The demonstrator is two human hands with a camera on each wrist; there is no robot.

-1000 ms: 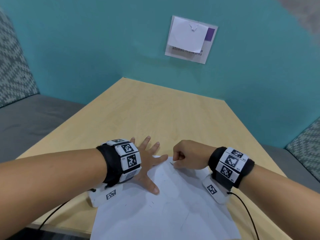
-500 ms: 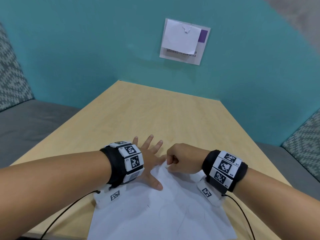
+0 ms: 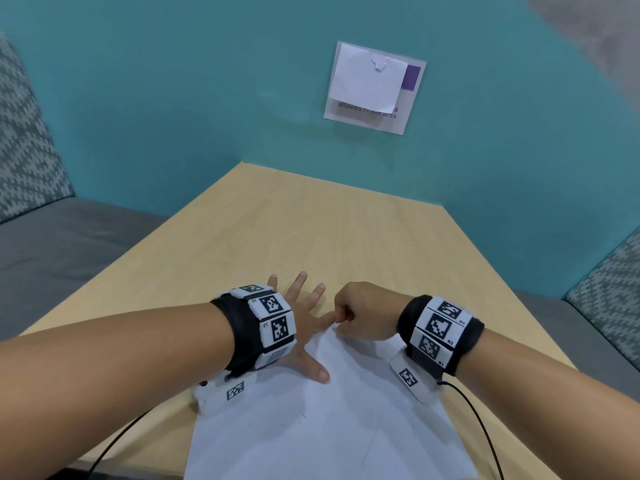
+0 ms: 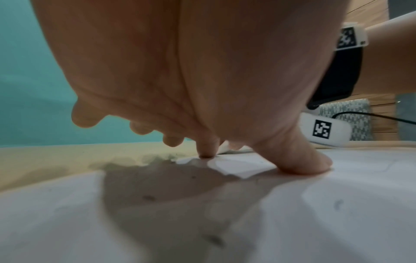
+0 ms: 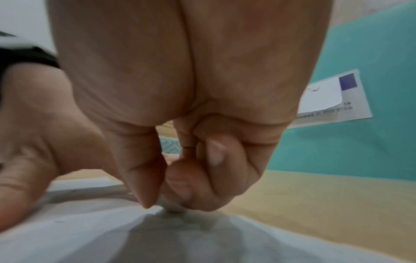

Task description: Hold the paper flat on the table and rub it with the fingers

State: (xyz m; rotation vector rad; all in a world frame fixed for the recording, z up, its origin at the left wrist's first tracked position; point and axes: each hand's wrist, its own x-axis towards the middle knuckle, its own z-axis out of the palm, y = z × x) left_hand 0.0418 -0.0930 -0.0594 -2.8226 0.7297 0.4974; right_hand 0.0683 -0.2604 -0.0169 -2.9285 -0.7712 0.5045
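Observation:
A white sheet of paper (image 3: pixel 322 427) lies on the light wooden table (image 3: pixel 311 237), its far corner pointing away from me. My left hand (image 3: pixel 304 317) is spread flat, with the thumb (image 4: pixel 301 160) and index fingertip pressing the sheet's far left part down. My right hand (image 3: pixel 360 313) is curled, and its thumb and index finger (image 5: pixel 146 186) pinch the paper's far corner (image 5: pixel 171 208), which lifts slightly off the table. Both wrists wear black bands with white coded tags.
A teal wall (image 3: pixel 173 98) rises behind the table, with a white notice (image 3: pixel 374 88) stuck on it. Grey benches with patterned cushions (image 3: pixel 24 140) flank the table on both sides. Black cables (image 3: pixel 485 434) trail from the wrist cameras toward me.
My right hand has slid left along the paper's far edge to the corner beside my left index finger, and the corner has risen a little. My left hand stays pressed down.

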